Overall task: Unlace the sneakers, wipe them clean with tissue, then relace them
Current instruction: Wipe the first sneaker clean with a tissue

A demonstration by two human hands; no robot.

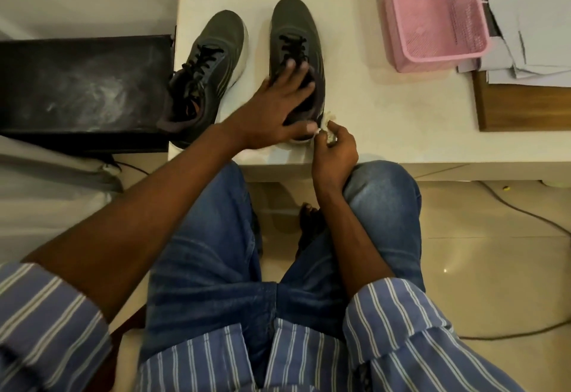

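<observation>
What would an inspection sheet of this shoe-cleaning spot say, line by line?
Surface: low white table, with bare patches between the things on it.
Job's things: two grey sneakers, both with laces in; left sneaker untouched, right sneaker under the hands; crumpled tissue at its heel.
Clutter: pink mesh basket, nothing seen in it; torn grey paper sheets; wooden board under them.
Hands: left hand rests spread on the right sneaker; right hand pinches the tissue.
Cables: cable across the floor at right.
Surroundings: dusty black box left of the table; tiled floor.
</observation>
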